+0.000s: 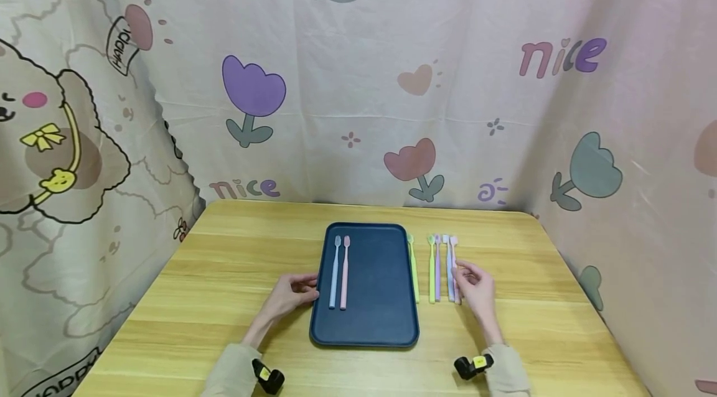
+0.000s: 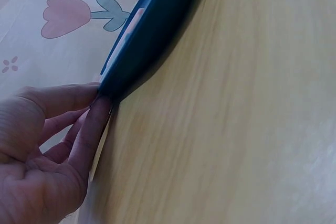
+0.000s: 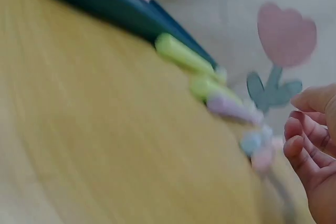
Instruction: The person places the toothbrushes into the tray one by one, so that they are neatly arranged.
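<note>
A dark blue tray (image 1: 370, 285) lies on the table with a blue toothbrush (image 1: 334, 275) and a pink toothbrush (image 1: 344, 275) side by side on its left part. My left hand (image 1: 291, 295) pinches the tray's left rim between thumb and fingers. Over a second pink toothbrush (image 1: 454, 247), right of the tray, hovers my right hand (image 1: 476, 288). Its fingers are loosely bent, and the right wrist view shows nothing between them. Beside that brush lie another blue toothbrush (image 1: 450, 275), a purple toothbrush (image 1: 438, 279) and a yellow-green toothbrush (image 1: 432, 272).
Another yellow-green toothbrush (image 1: 414, 269) lies right against the tray's right edge. The wooden table (image 1: 224, 260) is bordered at the back and sides by a printed curtain (image 1: 347, 86).
</note>
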Motion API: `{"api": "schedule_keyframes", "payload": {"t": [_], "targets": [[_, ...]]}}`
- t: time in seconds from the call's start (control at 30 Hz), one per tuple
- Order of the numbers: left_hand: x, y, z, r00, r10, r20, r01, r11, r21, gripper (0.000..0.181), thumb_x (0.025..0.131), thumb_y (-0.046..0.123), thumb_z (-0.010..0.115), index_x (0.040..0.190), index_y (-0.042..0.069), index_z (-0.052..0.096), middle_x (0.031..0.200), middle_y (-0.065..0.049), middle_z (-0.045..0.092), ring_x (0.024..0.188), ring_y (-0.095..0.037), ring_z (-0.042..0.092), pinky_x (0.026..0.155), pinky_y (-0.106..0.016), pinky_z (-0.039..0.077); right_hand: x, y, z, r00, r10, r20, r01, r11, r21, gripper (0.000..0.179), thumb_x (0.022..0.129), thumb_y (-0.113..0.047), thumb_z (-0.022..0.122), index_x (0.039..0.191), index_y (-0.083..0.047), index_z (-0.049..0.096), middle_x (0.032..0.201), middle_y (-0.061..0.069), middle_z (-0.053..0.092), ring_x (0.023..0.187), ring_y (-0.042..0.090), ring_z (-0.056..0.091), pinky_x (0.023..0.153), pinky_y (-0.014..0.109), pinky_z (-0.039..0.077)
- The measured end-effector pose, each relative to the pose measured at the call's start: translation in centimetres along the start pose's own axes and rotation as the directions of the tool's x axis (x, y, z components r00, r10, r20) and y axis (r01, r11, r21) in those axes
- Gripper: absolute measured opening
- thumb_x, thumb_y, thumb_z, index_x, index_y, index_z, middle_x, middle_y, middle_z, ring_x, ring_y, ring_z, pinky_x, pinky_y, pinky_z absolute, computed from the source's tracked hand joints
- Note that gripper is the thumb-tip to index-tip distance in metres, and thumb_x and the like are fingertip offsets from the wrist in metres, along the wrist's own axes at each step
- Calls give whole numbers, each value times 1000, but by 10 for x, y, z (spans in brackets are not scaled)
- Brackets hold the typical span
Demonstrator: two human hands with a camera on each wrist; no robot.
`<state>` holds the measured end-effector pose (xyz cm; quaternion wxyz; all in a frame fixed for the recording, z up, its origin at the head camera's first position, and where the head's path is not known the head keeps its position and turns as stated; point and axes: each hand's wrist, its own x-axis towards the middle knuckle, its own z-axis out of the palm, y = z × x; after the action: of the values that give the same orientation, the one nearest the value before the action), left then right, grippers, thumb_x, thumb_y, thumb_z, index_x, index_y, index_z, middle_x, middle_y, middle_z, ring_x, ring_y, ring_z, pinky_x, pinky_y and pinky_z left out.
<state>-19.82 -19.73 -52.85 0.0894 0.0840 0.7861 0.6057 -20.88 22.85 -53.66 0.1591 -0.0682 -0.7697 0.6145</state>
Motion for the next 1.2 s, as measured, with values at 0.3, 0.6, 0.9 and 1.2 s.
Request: {"api": "schedule_keyframes", "payload": {"t": [0.3, 0.6, 0.9, 1.2], "targets": [[0, 0, 0, 1000, -4, -2, 4, 1000, -1, 50, 88, 3, 74, 132, -14, 57, 123, -35, 65, 91, -16, 68, 73, -19, 57, 5, 16, -16, 1000, 29, 11, -28, 995, -91, 32, 90, -7, 72, 119, 7, 68, 75, -5, 63, 54, 3, 57, 44, 20, 47], [0, -1, 0, 1000, 0, 1, 0, 1000, -10, 50, 88, 2, 73, 132, -15, 57, 122, -35, 65, 91, -16, 68, 73, -19, 58, 7, 20, -16, 999, 13, 38, -6, 985, -171, 31, 92, -7, 71, 119, 9, 67, 80, 11, 65, 54, 2, 56, 49, 19, 48], [1, -1, 0, 1000, 10, 4, -10, 1000, -6, 50, 88, 2, 73, 132, -14, 57, 122, -35, 66, 92, -18, 68, 72, -19, 58, 6, 18, -16, 999, 25, 36, -17, 974, -226, 32, 92, -6, 70, 120, 9, 67, 82, 11, 65, 56, 0, 56, 52, 18, 51], [0, -1, 0, 1000, 9, 10, -9, 1000, -18, 50, 88, 2, 73, 132, -15, 57, 123, -35, 65, 92, -17, 68, 73, -18, 57, 9, 20, -23, 988, 78, 129, -54, 982, -184, 41, 91, -4, 70, 129, 11, 61, 85, 7, 64, 56, 1, 56, 48, 19, 48]]}}
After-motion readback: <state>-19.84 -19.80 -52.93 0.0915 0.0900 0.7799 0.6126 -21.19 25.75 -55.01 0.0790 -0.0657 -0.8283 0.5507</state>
